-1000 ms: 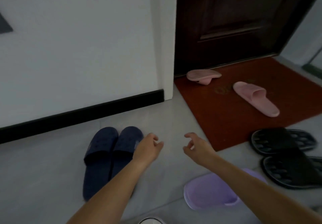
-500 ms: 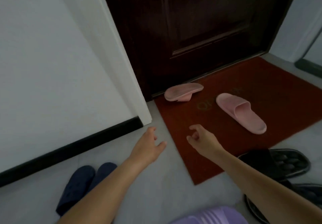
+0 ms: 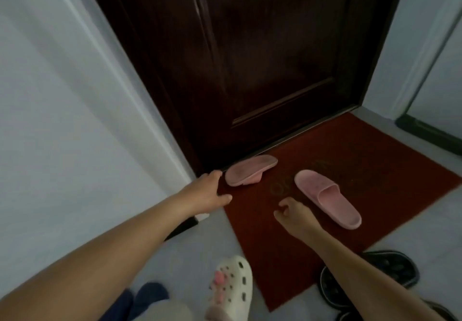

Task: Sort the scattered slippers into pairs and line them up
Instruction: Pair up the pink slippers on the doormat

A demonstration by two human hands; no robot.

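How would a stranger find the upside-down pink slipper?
Start at the dark door, then the red mat below it. The upside-down slipper lies beside the door at the mat's corner, sole up; the other pink slipper sits strap-up mid-mat.

The mat (image 3: 375,170) lies on the floor before the door (image 3: 262,58). On it, at the door's foot, rests the overturned slipper (image 3: 247,170); the upright slipper (image 3: 327,197) lies apart to its right. The left grip (image 3: 207,193) is just left of the overturned slipper, and the right grip (image 3: 295,214) is near the upright slipper's left side. A clog (image 3: 235,288) stands by the mat's near left edge.
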